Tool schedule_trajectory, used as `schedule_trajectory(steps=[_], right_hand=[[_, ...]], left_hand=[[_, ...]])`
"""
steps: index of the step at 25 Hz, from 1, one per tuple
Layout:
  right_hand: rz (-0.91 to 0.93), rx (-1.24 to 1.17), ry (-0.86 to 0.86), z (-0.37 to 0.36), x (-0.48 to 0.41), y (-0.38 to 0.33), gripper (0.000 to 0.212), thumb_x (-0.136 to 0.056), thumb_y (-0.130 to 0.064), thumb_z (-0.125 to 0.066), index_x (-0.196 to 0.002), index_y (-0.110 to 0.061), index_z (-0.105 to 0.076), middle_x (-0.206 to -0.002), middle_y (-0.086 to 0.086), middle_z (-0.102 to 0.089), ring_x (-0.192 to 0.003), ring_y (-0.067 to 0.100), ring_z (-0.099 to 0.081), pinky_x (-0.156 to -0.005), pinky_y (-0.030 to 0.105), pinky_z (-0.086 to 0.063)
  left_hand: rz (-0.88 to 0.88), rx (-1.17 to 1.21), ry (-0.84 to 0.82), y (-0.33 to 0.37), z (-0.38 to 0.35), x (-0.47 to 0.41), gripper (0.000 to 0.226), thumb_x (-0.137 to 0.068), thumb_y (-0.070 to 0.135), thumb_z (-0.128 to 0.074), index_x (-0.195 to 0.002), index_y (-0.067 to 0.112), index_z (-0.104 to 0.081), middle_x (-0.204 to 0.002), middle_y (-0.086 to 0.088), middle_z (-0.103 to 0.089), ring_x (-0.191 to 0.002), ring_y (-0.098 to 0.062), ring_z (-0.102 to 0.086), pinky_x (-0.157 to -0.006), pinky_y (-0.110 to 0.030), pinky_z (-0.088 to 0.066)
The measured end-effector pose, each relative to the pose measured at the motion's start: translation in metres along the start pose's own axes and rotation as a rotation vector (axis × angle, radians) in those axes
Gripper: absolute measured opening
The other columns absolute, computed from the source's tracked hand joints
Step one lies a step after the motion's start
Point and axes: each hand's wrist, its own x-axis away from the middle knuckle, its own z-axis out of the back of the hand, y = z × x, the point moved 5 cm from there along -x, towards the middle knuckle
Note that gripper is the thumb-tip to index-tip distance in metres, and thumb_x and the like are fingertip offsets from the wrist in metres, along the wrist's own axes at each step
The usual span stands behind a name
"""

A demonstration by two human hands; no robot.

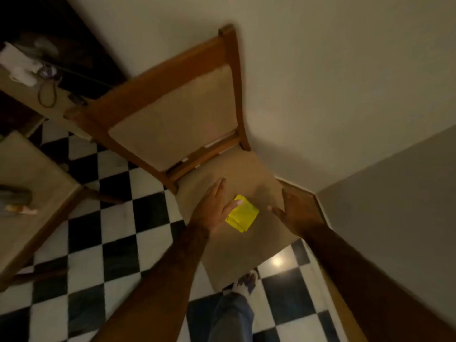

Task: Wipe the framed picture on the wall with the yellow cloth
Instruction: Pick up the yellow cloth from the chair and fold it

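Note:
A folded yellow cloth (243, 214) lies on the beige seat of a wooden chair (229, 174) that stands against the wall. My left hand (213, 208) hovers just left of the cloth with fingers spread, its thumb at the cloth's upper left corner. My right hand (293, 211) is open to the right of the cloth, a short gap away, holding nothing. No framed picture is in view.
A black-and-white checkered floor (118, 243) spreads below. A beige table (32, 183) with small items stands at the left. A cluttered shelf (29, 77) is at the upper left. Pale walls (345, 82) meet in a corner on the right. My leg (232, 314) is under the chair's front edge.

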Motion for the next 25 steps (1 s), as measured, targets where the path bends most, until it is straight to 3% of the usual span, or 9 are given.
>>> schedule_trajectory(steps=[5,8,11,14,17,19,21,23,25], right_hand=[[0.013,-0.123,-0.149,-0.102,-0.055,0.018,0.069,-0.100,-0.037,-0.053,-0.158,-0.009,-0.027,-0.163,0.014,-0.034,-0.150,0.030,-0.033,-0.117,0.032,-0.023],[0.084,-0.127,-0.186,-0.133,-0.078,0.014,0.069,-0.099,-0.034,-0.056,-0.158,-0.012,-0.027,-0.165,0.012,-0.030,-0.153,0.030,-0.026,-0.120,0.033,-0.017],[0.074,-0.131,-0.139,-0.151,-0.094,0.014,0.069,-0.098,-0.034,-0.057,-0.157,-0.009,-0.031,-0.162,0.015,-0.035,-0.150,0.033,-0.031,-0.122,0.039,-0.020],[0.023,-0.281,-0.078,-0.154,-0.098,0.015,0.058,-0.094,-0.026,-0.063,-0.147,-0.009,-0.047,-0.150,0.014,-0.050,-0.140,0.031,-0.044,-0.114,0.039,-0.031],[-0.134,-0.578,-0.098,-0.150,-0.091,0.023,0.041,-0.087,-0.019,-0.071,-0.127,-0.008,-0.067,-0.124,0.007,-0.067,-0.120,0.027,-0.061,-0.091,0.028,-0.045],[-0.245,-0.749,-0.076,-0.140,-0.078,0.030,0.035,-0.082,-0.016,-0.076,-0.116,-0.009,-0.072,-0.110,0.004,-0.069,-0.110,0.026,-0.065,-0.087,0.032,-0.051],[-0.306,-0.844,-0.021,-0.120,-0.059,0.037,0.035,-0.079,-0.016,-0.079,-0.113,-0.010,-0.073,-0.105,0.003,-0.069,-0.104,0.024,-0.066,-0.088,0.036,-0.052],[-0.339,-0.906,0.043,-0.094,-0.038,0.042,0.033,-0.078,-0.016,-0.081,-0.109,-0.011,-0.073,-0.105,0.003,-0.070,-0.102,0.023,-0.066,-0.087,0.036,-0.053],[-0.334,-0.946,0.101,-0.066,-0.012,0.045,0.028,-0.078,-0.014,-0.080,-0.105,-0.011,-0.072,-0.110,0.009,-0.073,-0.107,0.029,-0.068,-0.094,0.045,-0.054]], left_hand=[[0.191,-0.041,-0.211,-0.068,-0.101,-0.018,0.093,-0.093,0.057,-0.054,-0.160,0.008,-0.014,-0.170,-0.012,-0.015,-0.156,-0.031,-0.017,-0.126,-0.043,-0.021],[0.278,0.025,-0.186,-0.084,-0.129,-0.025,0.086,-0.095,0.051,-0.055,-0.159,0.007,-0.017,-0.166,-0.017,-0.025,-0.153,-0.033,-0.025,-0.123,-0.045,-0.029],[0.368,0.127,-0.102,-0.093,-0.148,-0.037,0.073,-0.095,0.042,-0.062,-0.152,0.004,-0.036,-0.154,-0.021,-0.043,-0.143,-0.035,-0.040,-0.113,-0.039,-0.037],[0.429,0.213,-0.060,-0.098,-0.150,-0.053,0.047,-0.087,0.029,-0.074,-0.124,0.002,-0.063,-0.124,-0.018,-0.066,-0.118,-0.030,-0.061,-0.085,-0.026,-0.042],[0.468,0.289,-0.110,-0.099,-0.149,-0.056,0.030,-0.080,0.022,-0.078,-0.104,0.005,-0.074,-0.100,-0.014,-0.076,-0.088,-0.021,-0.068,-0.067,-0.025,-0.044],[0.560,0.506,-0.158,-0.093,-0.146,-0.047,0.031,-0.079,0.017,-0.080,-0.105,0.003,-0.071,-0.102,-0.016,-0.075,-0.090,-0.027,-0.070,-0.074,-0.038,-0.059],[0.558,0.662,-0.197,-0.075,-0.136,-0.037,0.034,-0.080,0.011,-0.080,-0.110,0.001,-0.067,-0.110,-0.022,-0.073,-0.098,-0.034,-0.071,-0.086,-0.050,-0.059],[0.488,0.743,-0.212,-0.050,-0.122,-0.034,0.031,-0.081,0.004,-0.079,-0.108,0.001,-0.065,-0.106,-0.021,-0.073,-0.091,-0.029,-0.069,-0.078,-0.041,-0.059],[0.411,0.804,-0.241,-0.017,-0.102,-0.031,0.024,-0.082,0.001,-0.076,-0.100,0.009,-0.062,-0.093,-0.010,-0.071,-0.080,-0.021,-0.066,-0.064,-0.028,-0.055]])
